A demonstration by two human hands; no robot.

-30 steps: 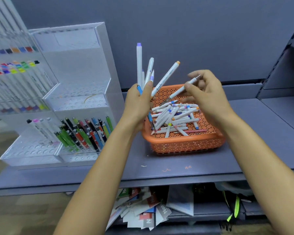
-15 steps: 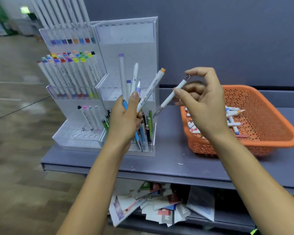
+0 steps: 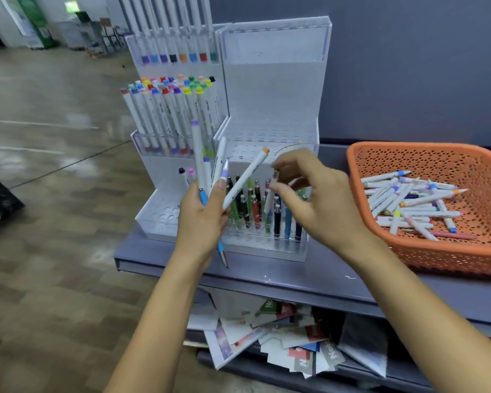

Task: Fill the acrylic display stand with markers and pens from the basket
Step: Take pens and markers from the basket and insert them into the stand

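Orange perforated plastic basket (image 3: pixel 437 259) sits at the right end of the grey shelf (image 3: pixel 309 275), and a messy pile of white markers with coloured caps (image 3: pixel 408 202) is lying loose inside it. Just left of it on the same shelf is the clear acrylic tiered display stand (image 3: pixel 272 89).

The stand's left side is pretty full. There's a back row of tall white markers with coloured bands (image 3: pixel 176 38), and a middle tier packed with rainbow-capped markers (image 3: pixel 170 109). The front right compartment holds upright green, black, red and blue pens (image 3: pixel 255 211). The upper right tiers are just bare hole grids.

The person's left hand (image 3: pixel 201 222) is in front of the stand, wrapped around a fanned-out bunch. That bunch includes a long purple-capped white marker (image 3: pixel 197 154), an orange-capped white marker (image 3: pixel 247 180) leaning off to the right, and a light blue pen (image 3: pixel 221 248) whose tip pokes out below the fist.

The right hand (image 3: pixel 321 205) is right over the front pen compartment. Its thumb and index finger pinch a slim white pen with a silver end (image 3: pixel 270 201), held roughly upright among the other pens. Can't tell whether it's actually seated in a hole.

Down below, a lower shelf has a heap of loose printed leaflets (image 3: pixel 295 350).
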